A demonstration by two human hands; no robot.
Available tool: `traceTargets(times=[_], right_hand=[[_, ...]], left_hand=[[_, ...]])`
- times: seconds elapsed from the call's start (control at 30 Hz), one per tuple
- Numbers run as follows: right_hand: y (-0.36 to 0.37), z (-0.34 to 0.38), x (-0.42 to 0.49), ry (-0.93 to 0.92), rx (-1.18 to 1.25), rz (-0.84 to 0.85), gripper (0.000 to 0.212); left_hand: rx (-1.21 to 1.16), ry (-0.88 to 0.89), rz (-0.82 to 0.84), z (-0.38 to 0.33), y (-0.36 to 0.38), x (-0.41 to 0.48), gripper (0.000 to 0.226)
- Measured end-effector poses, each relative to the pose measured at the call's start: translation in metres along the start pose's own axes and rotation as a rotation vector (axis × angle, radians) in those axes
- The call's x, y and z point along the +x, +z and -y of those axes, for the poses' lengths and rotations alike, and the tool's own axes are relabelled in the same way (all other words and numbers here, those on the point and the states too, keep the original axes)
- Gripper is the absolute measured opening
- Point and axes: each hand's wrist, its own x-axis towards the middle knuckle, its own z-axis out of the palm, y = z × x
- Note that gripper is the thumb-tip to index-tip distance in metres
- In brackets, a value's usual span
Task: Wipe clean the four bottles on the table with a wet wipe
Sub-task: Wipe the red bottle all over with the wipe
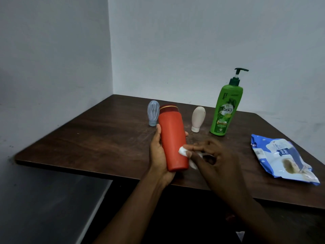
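Head view: the left hand (159, 152) grips the red bottle (173, 138), lifted above the table's (88, 138) near edge, while the right hand (209, 154) pinches a wet wipe (182, 151) against its lower side. A damp surface could let the bottle slip from the hand. The green pump bottle (226, 110), far right, reads "Vatika"; the wipes pack (283, 159) seems to read "mee mee".

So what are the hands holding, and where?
Left hand grips the red bottle round its lower half; right hand pinches a wet wipe against it.
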Motion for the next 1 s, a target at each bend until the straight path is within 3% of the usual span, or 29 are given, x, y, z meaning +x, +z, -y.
traceTargets(times=[0.23, 0.43, 0.67, 0.83, 1.0], right_hand=[[0.007, 0.006, -0.015, 0.015, -0.029, -0.024, 0.028], [0.001, 0.003, -0.032, -0.06, -0.093, -0.012, 0.015], [0.014, 0.006, -0.017, 0.073, -0.021, -0.086, 0.01], [0.036, 0.012, -0.034, -0.113, -0.133, -0.081, 0.026], [0.047, 0.015, -0.035, -0.235, -0.222, -0.049, 0.022]], left_hand=[[-0.007, 0.013, -0.011, -0.002, -0.002, -0.001, 0.065], [-0.009, -0.021, 0.033, 0.0, -0.002, -0.002, 0.073], [-0.031, -0.024, -0.014, 0.001, -0.006, 0.004, 0.076], [-0.065, -0.066, -0.027, 0.0, -0.005, 0.002, 0.07], [-0.047, -0.097, -0.047, -0.002, -0.003, 0.002, 0.074]])
